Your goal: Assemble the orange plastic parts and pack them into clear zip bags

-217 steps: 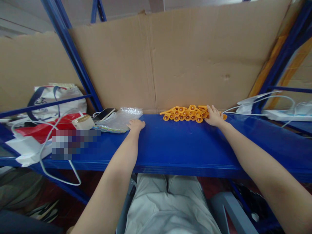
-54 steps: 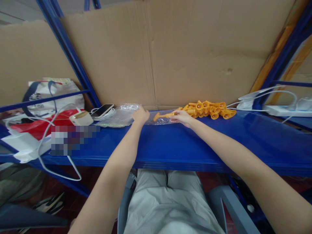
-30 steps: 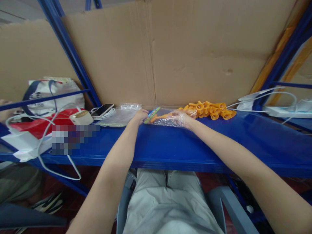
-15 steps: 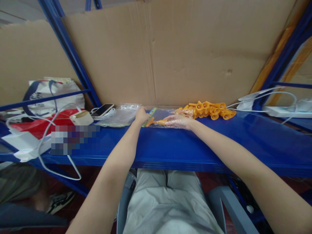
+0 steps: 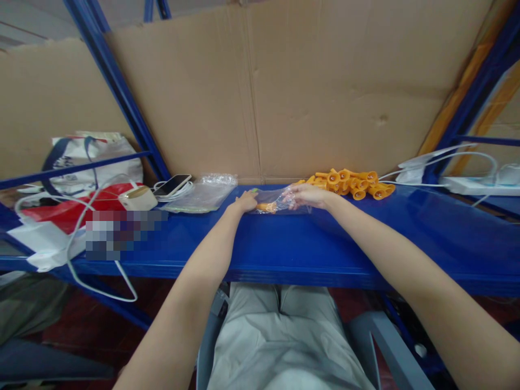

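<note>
Between my two hands a clear plastic bag [image 5: 286, 207] lies on the blue shelf top [image 5: 292, 244]. An orange plastic piece [image 5: 266, 207] shows through the film near its left end. My left hand [image 5: 246, 201] is closed on that end, where a bit of green edge peeks out. At the other end, my right hand [image 5: 306, 195] grips the crinkled film with bent fingers. Just behind and right of it is a heap of orange cone-ended plastic pieces [image 5: 345, 181]. A stack of flat clear bags [image 5: 199, 197] lies left of my left hand.
Along the left are a phone [image 5: 173, 186], a white power adapter [image 5: 138, 199], a red bag [image 5: 77, 208], loose white cables and a cloth tote [image 5: 93, 162]. A cardboard wall [image 5: 304, 92] closes off the back. A white power strip [image 5: 467, 186] sits far right.
The orange piece and bag film have bunched together between my hands. My left hand has shifted slightly right and down, and my right hand has lifted the film a little.
</note>
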The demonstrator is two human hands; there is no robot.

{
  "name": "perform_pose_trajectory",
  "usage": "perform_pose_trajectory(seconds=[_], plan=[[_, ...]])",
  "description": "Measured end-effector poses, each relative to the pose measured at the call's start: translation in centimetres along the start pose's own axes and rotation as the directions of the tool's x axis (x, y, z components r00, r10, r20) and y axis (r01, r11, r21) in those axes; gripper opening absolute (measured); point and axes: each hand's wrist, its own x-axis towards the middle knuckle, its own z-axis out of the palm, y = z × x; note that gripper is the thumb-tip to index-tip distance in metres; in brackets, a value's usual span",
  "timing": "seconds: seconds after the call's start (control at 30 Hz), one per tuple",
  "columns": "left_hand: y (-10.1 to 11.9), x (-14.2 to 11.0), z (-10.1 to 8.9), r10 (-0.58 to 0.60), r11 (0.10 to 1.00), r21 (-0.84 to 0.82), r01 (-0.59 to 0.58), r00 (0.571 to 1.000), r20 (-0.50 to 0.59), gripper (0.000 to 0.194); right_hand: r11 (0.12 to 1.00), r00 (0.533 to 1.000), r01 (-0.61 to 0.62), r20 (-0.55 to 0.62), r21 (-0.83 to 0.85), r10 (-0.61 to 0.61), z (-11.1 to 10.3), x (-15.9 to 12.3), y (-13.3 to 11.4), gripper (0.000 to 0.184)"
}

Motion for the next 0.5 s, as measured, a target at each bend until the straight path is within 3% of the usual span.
perform_pose_trajectory(seconds=[0.1,0.2,0.27,0.37,0.43,0.5], plan=[[-0.1,-1.0,-0.9,-0.068,0.998,-0.015,0.068,0.997,-0.03,0.065,0.966,0.954,0.023,-0.283,-0.256,-0.098,-2.0,0.0,-0.6,0.01],[-0.2,-1.6,-1.5,-0.096,0.992,-0.087,0.09,0.993,-0.069,0.063,0.801,0.857,-0.092,-0.457,-0.592,-0.239,-3.8,-0.1,-0.7,0.016],[-0.2,-1.6,-1.5,-0.127,0.982,-0.151,0.111,0.987,-0.102,0.061,0.637,0.86,-0.18,-0.434,-0.75,-0.268,-4.4,-0.2,-0.5,0.017],[-0.2,-1.2,-1.0,-0.145,0.97,-0.217,0.114,0.98,-0.135,0.057,0.455,0.913,-0.229,-0.352,-0.861,-0.207,-4.0,-0.3,0.3,0.017],[-0.2,-0.7,-0.5,-0.119,0.97,-0.23,0.081,0.981,-0.153,0.054,0.419,0.923,-0.222,-0.328,-0.881,-0.2,-3.3,-0.1,1.0,0.019],[-0.2,-0.2,0.0,-0.08,0.976,-0.214,0.044,0.983,-0.163,0.048,0.45,0.915,-0.209,-0.336,-0.868,-0.224,-2.7,0.3,1.7,0.024]])
